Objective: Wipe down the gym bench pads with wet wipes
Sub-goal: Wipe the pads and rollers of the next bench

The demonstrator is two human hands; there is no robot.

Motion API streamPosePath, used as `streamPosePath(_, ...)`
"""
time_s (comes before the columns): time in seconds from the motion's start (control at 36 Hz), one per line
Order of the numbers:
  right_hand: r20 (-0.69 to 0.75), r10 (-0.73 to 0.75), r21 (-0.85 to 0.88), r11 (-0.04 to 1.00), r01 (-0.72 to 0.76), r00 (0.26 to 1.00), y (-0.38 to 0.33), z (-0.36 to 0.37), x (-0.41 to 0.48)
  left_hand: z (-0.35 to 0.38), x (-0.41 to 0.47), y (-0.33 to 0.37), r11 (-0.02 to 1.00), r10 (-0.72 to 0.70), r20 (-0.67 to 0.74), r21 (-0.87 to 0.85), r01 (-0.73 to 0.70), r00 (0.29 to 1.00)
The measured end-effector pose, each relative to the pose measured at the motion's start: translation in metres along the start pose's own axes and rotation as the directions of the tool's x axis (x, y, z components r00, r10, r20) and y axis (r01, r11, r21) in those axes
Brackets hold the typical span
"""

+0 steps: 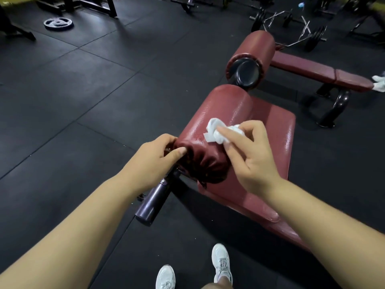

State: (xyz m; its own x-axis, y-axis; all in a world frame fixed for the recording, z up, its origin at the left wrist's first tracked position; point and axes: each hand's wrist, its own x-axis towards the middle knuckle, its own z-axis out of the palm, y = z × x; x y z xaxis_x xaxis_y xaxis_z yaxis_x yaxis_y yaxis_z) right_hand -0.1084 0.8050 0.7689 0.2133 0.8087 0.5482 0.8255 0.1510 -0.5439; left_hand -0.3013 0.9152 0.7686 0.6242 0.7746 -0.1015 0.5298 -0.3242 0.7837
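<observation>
White shoes (221, 261) stand by the seat pad's (279, 147) near corner. The left hand (154, 161) curls round the roller's (220, 109) gathered near end, likely to stop it spinning. The right hand (256, 157) pinches a crumpled wipe (216, 132) between thumb and fingers and presses it on the roller's top, close to that end, where the vinyl shines wet.

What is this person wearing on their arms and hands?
Nothing that I can see. The left hand and right hand have no gloves, rings, watch or wristband. The left forearm and right forearm are bare to the picture's edge, with no sleeve in view.
</observation>
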Motion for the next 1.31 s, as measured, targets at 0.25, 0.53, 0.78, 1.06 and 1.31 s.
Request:
streamPosePath(0.25,-0.137,0.260,-0.115,0.954,-0.276,0.956,0.046,-0.001,0.097,-0.003,-0.003,0.027,0.914,0.352,-0.056,0.236,-0.331,0.934)
streamPosePath(0.53,0.065,-0.045,-0.001,0.999,0.045,0.997,-0.005,-0.004,0.012,-0.007,0.006,0.021,0.989,0.150,-0.102,0.035,-0.147,0.984)
streamPosePath(0.78,-0.009,-0.049,-0.176,0.983,0.046,0.999,0.047,-0.005,0.069,-0.009,0.008,0.008,0.996,0.003,-0.007,-0.094,-0.004,1.000)
streamPosePath(1.06,-0.042,0.043,-0.079,0.996,-0.046,0.998,0.013,0.008,0.043,-0.012,0.000,0.010,0.997,0.057,0.045,0.050,-0.059,0.997)
streamPosePath(1.31,0.125,-0.184,-0.063,0.979,0.193,0.975,0.018,-0.001,0.003,-0.003,0.000,0.024,0.948,0.196,-0.047,0.263,-0.177,0.980)
